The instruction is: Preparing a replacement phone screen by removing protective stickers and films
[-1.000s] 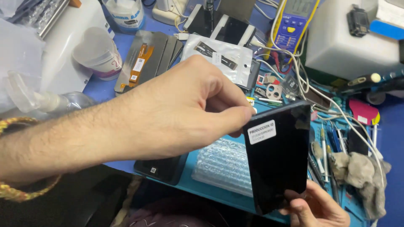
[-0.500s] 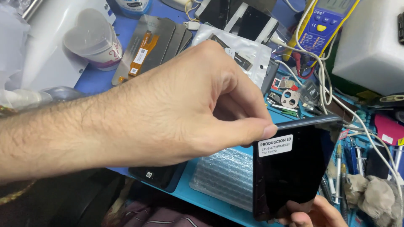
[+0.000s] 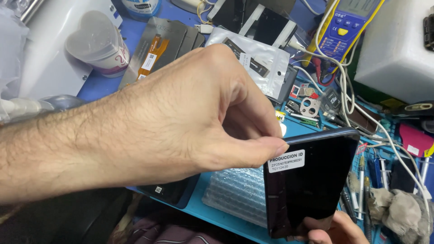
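- One clear plastic cup (image 3: pixel 97 45) with a heart-shaped lid stands at the far left on the blue bench mat (image 3: pixel 212 212), beside a white sheet.
- One grey display panel (image 3: pixel 158 45) with an orange flex strip lies just right of the cup, partly hidden behind the left hand.
- The left hand (image 3: pixel 194 117) reaches across from the left and blocks most of the bench middle; its thumb and fingers pinch the top left corner of the dark phone (image 3: pixel 309 180).
- One piece of bubble wrap (image 3: pixel 235 194) lies on the mat below that hand, touching the phone's left edge from this view.
- One clear bag (image 3: pixel 260 61) holding a black strip lies behind the knuckles.
- The phone is held upright above the mat at lower right, with one white sticker near its top left corner.
- The right hand (image 3: pixel 337 230) grips the phone's bottom edge; only its fingertips show.
- One yellow multimeter (image 3: pixel 346 27) sits at the upper right, its white leads trailing down past the phone.
- Several tweezers and small tools lie at the far right beside a grey rag (image 3: pixel 402 210).
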